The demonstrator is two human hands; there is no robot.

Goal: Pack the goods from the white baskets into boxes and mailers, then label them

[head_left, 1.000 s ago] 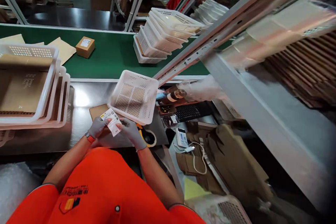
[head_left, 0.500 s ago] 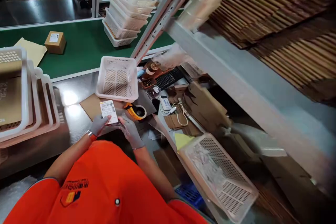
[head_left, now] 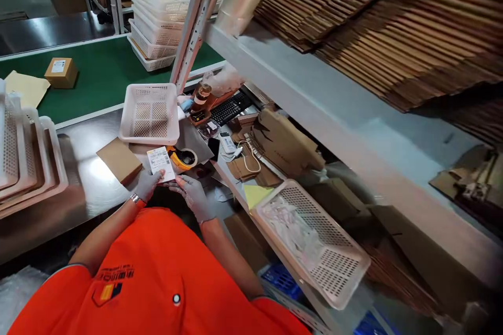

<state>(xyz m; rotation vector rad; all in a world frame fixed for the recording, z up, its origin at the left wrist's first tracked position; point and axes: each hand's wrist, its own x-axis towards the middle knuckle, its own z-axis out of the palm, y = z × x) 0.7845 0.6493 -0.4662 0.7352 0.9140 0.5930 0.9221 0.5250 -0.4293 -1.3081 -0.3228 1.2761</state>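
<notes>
A white printed shipping label [head_left: 160,163] is held up in front of my chest. My left hand [head_left: 148,186], in a thin grey glove, pinches its lower left part with the thumb on top. At the label's lower right corner is my right hand [head_left: 193,197], gloved too, its thumb and fingers closed on the edge. Just behind the label lies a yellow tape dispenser [head_left: 176,159] with a roll of tape. A brown cardboard box [head_left: 120,160] rests on the metal table to the left of the label. Beyond it stands a white perforated basket [head_left: 149,135].
Stacked baskets [head_left: 51,154] stand at left. A green conveyor [head_left: 98,70] runs behind, bearing a small labelled box [head_left: 62,73]. To the right are a keyboard [head_left: 230,108], a white handheld device [head_left: 227,142] and a basket of clear plastic [head_left: 338,277], below a shelf [head_left: 298,84] of flattened cartons.
My view has turned right, so the surroundings shift left in the picture. Both hands keep hold of the label, and the cardboard box shows more fully beside it.
</notes>
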